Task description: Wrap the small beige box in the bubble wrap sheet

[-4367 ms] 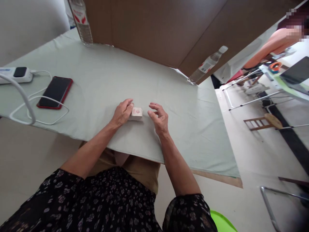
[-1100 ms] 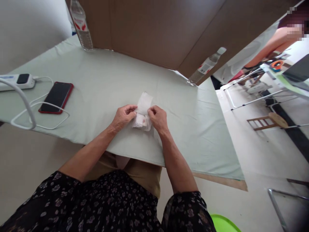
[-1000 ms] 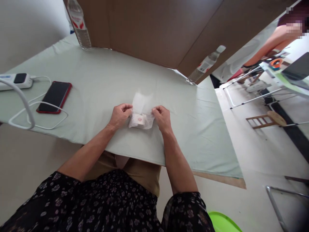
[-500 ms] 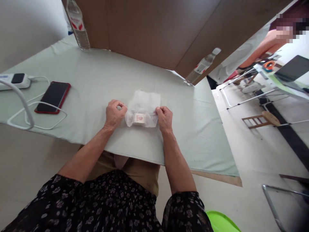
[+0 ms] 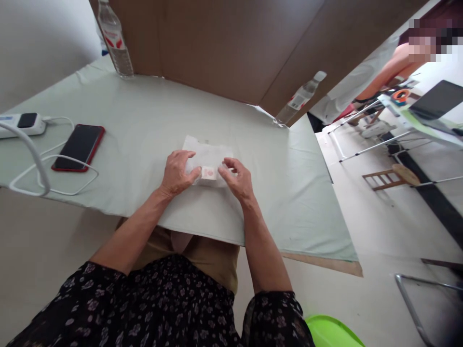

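While left hand [image 5: 177, 172] arches beside small box [image 5: 209, 173], right hand [image 5: 238, 179] mirrors it — both spread.

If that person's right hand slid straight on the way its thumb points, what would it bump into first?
Most likely the small white box, just ahead of the right hand's thumb tip on the thin white paper; whether they already touch is unclear.

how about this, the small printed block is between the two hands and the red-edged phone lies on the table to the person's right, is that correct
The side is wrong: the head view shows the red-edged phone lying on the table to the person's left. The small printed block is indeed between the left hand and right hand.
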A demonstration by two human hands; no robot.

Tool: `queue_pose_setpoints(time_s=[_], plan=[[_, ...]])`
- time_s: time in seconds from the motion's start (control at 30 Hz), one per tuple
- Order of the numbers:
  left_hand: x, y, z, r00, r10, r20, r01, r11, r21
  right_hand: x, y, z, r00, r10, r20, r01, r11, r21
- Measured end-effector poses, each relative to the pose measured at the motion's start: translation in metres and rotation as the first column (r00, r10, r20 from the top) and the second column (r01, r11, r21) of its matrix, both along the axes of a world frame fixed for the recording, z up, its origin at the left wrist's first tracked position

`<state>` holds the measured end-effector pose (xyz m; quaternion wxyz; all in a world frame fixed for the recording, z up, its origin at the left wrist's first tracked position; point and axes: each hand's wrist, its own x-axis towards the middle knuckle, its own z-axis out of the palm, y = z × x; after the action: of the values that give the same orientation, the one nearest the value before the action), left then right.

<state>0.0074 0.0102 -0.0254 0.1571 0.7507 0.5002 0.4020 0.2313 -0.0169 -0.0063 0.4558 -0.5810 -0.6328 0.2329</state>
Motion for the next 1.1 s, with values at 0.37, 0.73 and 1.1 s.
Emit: queue_pose_setpoints(time_s=[0.37,0.73,1.1], plan=[[-0.018,-0.002,0.024,0.909,-0.193,0.369,0.351,0.832,-0.43,0.019,-0.032,0.025,0.815,0.536,-0.221,-0.561,0.635,-0.53],[-0.014,0.003,0.007,0.887,-0.408,-0.218,0.329,0.888,-0.322,-0.014,-0.005,-0.013,0.892,0.214,0.398,-0.179,0.976,-0.125],[-0.013,0.004,0.0,0.854,-0.385,-0.35,0.27,0.903,-0.334,0.085,-0.012,-0.023,0.789,-0.413,0.455,0.469,0.883,-0.012]])
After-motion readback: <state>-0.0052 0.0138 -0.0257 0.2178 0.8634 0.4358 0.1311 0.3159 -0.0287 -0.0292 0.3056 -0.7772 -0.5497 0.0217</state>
